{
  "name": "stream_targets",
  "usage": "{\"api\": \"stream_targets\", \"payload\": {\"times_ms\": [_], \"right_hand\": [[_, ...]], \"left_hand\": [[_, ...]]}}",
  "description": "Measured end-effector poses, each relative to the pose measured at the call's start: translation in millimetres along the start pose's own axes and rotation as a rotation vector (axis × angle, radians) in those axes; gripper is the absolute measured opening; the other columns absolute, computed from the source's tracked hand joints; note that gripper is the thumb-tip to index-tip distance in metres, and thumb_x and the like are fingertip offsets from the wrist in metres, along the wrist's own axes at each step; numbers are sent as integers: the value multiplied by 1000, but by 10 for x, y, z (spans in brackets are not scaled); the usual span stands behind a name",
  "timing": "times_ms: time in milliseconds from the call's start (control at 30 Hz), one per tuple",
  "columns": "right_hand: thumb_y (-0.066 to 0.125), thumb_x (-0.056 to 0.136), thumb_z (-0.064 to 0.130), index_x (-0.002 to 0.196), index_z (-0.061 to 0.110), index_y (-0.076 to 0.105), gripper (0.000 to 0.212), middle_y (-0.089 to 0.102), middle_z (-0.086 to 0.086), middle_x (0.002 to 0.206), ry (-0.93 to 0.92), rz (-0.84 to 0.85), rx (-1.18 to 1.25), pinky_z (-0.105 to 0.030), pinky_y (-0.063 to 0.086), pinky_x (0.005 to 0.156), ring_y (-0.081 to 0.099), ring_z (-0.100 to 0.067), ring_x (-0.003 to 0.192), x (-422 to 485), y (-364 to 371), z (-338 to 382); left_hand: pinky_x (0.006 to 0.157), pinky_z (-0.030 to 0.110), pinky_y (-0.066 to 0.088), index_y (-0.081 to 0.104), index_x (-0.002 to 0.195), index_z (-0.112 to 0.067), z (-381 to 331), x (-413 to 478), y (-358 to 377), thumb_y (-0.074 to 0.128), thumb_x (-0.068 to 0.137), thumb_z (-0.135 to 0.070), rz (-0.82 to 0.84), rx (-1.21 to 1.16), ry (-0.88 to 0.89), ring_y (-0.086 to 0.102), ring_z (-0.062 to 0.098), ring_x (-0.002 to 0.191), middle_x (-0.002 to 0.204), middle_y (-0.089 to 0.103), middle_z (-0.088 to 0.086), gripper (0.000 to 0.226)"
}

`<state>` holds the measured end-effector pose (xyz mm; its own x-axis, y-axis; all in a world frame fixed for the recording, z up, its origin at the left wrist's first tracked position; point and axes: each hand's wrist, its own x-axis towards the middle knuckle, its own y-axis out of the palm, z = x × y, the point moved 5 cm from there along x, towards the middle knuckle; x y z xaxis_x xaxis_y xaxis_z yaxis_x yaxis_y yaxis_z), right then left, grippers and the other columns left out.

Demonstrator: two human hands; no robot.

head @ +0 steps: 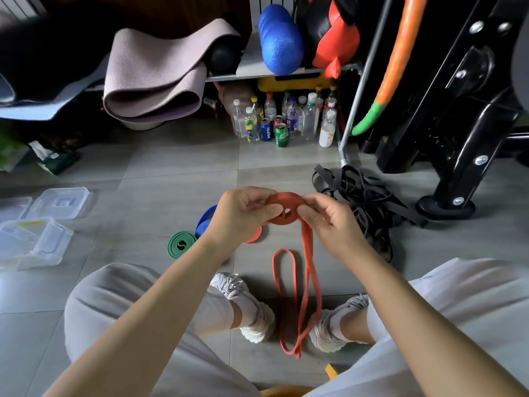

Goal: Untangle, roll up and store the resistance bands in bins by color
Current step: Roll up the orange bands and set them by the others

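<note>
I hold a partly rolled red band point(286, 200) in front of me. My left hand point(243, 213) grips the coil from the left, and my right hand point(329, 222) pinches it from the right. The band's loose tail point(307, 282) hangs down in loops to the floor between my shoes. On the floor behind my left hand lie a rolled green band point(181, 244), a rolled blue band point(204, 223) and another rolled red band point(254, 236), partly hidden. A tangled heap of black bands point(363, 202) lies to the right.
Clear plastic bins point(37, 242) and a lid point(61, 203) sit on the grey tiled floor at the left. Several bottles and cans point(286, 121) stand under a shelf with folded mats point(154, 78). A black machine frame point(458, 124) rises at the right.
</note>
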<state>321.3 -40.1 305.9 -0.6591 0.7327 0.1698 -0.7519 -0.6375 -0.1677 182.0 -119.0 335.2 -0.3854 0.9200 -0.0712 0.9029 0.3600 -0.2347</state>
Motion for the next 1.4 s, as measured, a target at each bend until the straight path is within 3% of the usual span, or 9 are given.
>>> {"api": "stream_targets", "payload": {"times_ms": [100, 200, 400, 533, 667, 933, 1100, 1300, 1400], "right_hand": [[61, 87, 9, 93, 24, 63, 16, 71, 12, 82, 58, -71, 148, -11, 46, 76, 65, 4, 80, -58, 20, -48], [62, 86, 5, 89, 26, 64, 22, 71, 19, 75, 103, -94, 106, -9, 45, 73, 64, 6, 77, -80, -22, -86], [63, 81, 27, 90, 26, 70, 11, 74, 5, 86, 60, 14, -257, -39, 53, 81, 69, -14, 85, -65, -27, -96], [63, 77, 36, 90, 39, 71, 16, 74, 8, 88, 86, 46, -265, -41, 53, 85, 69, -8, 88, -80, 9, -59], [73, 79, 20, 78, 43, 69, 24, 74, 13, 83, 116, 25, -148, -34, 54, 87, 70, -7, 86, -96, -75, -66], [66, 79, -5, 94, 16, 66, 26, 65, 19, 55, 107, -46, 101, -5, 42, 53, 57, 6, 49, -68, -124, 88], [68, 81, 2, 84, 30, 68, 28, 72, 20, 76, 68, -93, 36, -13, 49, 77, 66, 3, 77, -18, -147, 104], [68, 84, 10, 91, 19, 72, 12, 73, 8, 83, 68, 9, -321, -28, 54, 82, 69, -7, 80, -24, -88, 106], [68, 84, 19, 98, 17, 73, 15, 75, 3, 89, 56, 21, -486, -30, 52, 85, 69, -10, 85, -24, -54, 157]], "left_hand": [[92, 50, 50, 66, 107, 0, 130, -43, 105, 66, 82, -5, -11, -237, -87, 64, 33, 92, 99, 68, 24, 26], [80, 34, 55, 65, 107, -8, 212, -70, 181, 64, 85, -6, -18, -292, -155, 66, 25, 92, 97, 70, 13, 22], [84, 25, 45, 63, 115, -21, -78, -34, 188, 68, 82, -14, 79, 600, 178, 55, 10, 93, 104, 60, -10, 35], [85, 33, 47, 68, 100, -19, -154, 14, 196, 61, 85, -12, 140, 771, 189, 59, 15, 91, 96, 68, -7, 18], [85, 34, 52, 67, 96, -16, -164, 44, 100, 65, 84, -6, 64, 569, 157, 64, 16, 90, 85, 65, -10, 16], [77, 35, 58, 61, 97, -10, -53, -14, 58, 55, 88, 6, -33, -232, -32, 67, 25, 87, 94, 67, 15, 19], [77, 32, 58, 59, 101, -7, 22, -32, 126, 53, 90, 0, 34, -477, -137, 67, 27, 92, 95, 69, 11, 15], [84, 31, 50, 52, 125, -25, -270, 57, 83, 67, 83, -11, 99, 638, 245, 58, 16, 103, 109, 58, -6, 47], [87, 35, 47, 59, 121, -24, -408, 89, 191, 61, 85, -19, 235, 1002, 354, 57, 19, 103, 114, 63, -3, 37]]}}
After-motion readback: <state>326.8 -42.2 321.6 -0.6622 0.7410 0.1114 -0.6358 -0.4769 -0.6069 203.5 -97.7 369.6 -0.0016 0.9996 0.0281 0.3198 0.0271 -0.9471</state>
